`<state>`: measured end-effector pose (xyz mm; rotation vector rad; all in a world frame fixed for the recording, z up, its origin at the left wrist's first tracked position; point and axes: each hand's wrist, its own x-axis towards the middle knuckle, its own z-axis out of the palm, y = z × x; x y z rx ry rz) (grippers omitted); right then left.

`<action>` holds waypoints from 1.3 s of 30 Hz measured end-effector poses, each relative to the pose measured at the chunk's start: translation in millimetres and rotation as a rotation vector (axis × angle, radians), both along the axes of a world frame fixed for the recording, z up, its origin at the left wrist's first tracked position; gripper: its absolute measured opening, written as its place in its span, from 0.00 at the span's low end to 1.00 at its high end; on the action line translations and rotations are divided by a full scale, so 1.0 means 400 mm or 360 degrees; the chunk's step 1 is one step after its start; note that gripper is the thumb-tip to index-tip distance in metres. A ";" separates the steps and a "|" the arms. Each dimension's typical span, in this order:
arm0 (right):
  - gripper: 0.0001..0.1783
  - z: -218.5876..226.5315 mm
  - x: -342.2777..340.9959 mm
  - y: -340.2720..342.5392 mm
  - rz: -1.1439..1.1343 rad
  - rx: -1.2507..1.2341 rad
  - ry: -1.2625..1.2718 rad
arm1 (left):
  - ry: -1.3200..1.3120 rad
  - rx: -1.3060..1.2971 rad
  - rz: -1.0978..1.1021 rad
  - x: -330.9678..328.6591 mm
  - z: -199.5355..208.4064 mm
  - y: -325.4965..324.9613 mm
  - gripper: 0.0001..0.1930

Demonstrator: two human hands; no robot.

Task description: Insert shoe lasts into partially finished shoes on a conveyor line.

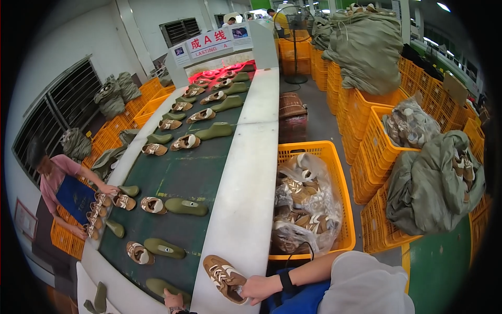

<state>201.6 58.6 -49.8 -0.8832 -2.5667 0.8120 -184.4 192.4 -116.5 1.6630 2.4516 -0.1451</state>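
Note:
A brown and cream sneaker (pixel 226 276) rests on the white ledge by the belt's right edge. My right hand (pixel 260 289) is closed on its heel end, the fingertips at the shoe's opening. Low on the dark green belt (pixel 175 170) lies an olive shoe last (pixel 157 286). My left hand (pixel 173 300) is at its near end, finger and thumb on it; the other fingers are partly hidden. Just beyond lie another sneaker (pixel 140 253) and last (pixel 164 248). More pairs of sneakers and lasts run up the belt to a red-lit machine opening (pixel 222 73).
An orange crate (pixel 342 209) of bagged sneakers stands right of the ledge (pixel 246 157). Stacked crates (pixel 384 152) and grey-green sacks (pixel 434 180) line the right side. Across the belt, a co-worker (pixel 65 183) in a blue apron holds several sneakers. A fan (pixel 294 49) stands behind.

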 end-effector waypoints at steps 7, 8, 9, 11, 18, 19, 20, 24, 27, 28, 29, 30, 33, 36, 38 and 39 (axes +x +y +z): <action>0.18 -0.008 -0.028 -0.005 -0.0075 0.0023 0.0089 | -0.0184 -0.0013 0.0103 -0.032 0.013 0.005 0.40; 0.18 -0.011 -0.027 -0.005 -0.0088 0.0021 0.0096 | -0.0218 -0.0023 0.0152 -0.025 0.013 0.008 0.41; 0.18 -0.013 -0.021 -0.006 -0.0103 0.0014 0.0079 | -0.0215 -0.0030 0.0132 0.003 0.029 0.003 0.41; 0.18 -0.020 -0.007 -0.008 -0.0131 0.0006 0.0063 | -0.0276 -0.0110 0.0142 0.069 0.075 -0.014 0.44; 0.18 0.020 0.007 -0.006 -0.0048 -0.0008 0.0036 | 0.0002 0.0593 -0.0615 0.206 0.303 -0.099 0.29; 0.18 0.019 -0.006 0.002 -0.0001 0.0023 0.0039 | -0.0373 0.0609 -0.0693 0.282 0.408 -0.125 0.25; 0.18 0.022 -0.012 0.011 0.0093 0.0026 -0.0034 | -0.1039 0.0479 -0.0546 0.375 0.513 -0.153 0.23; 0.17 0.027 0.049 0.019 -0.0070 -0.0014 -0.0240 | -0.2959 0.0381 -0.1378 0.629 0.744 -0.302 0.34; 0.18 0.058 0.027 0.004 -0.0057 0.0155 -0.0231 | -0.3930 0.0601 -0.2372 0.755 0.842 -0.458 0.45; 0.19 0.084 0.020 0.000 -0.0051 0.0144 -0.0213 | -0.3875 0.0736 -0.2342 0.738 0.849 -0.484 0.45; 0.19 0.085 0.019 0.003 0.0027 0.0151 -0.0229 | -0.3849 0.0814 -0.2332 0.728 0.848 -0.503 0.45; 0.19 0.078 0.025 0.006 0.0014 0.0172 -0.0234 | -0.3842 0.0859 -0.2334 0.723 0.839 -0.514 0.46; 0.20 0.078 0.024 0.006 0.0012 0.0212 -0.0268 | -0.3812 0.0909 -0.2400 0.712 0.832 -0.540 0.47; 0.20 0.070 0.028 -0.001 -0.0007 0.0222 -0.0290 | -0.3787 0.0857 -0.2525 0.707 0.832 -0.549 0.48; 0.20 0.068 0.033 -0.002 0.0006 0.0208 -0.0276 | -0.3777 0.0795 -0.2606 0.710 0.834 -0.555 0.48; 0.20 0.072 0.037 -0.001 0.0002 0.0194 -0.0300 | -0.3777 0.0765 -0.2645 0.713 0.833 -0.554 0.49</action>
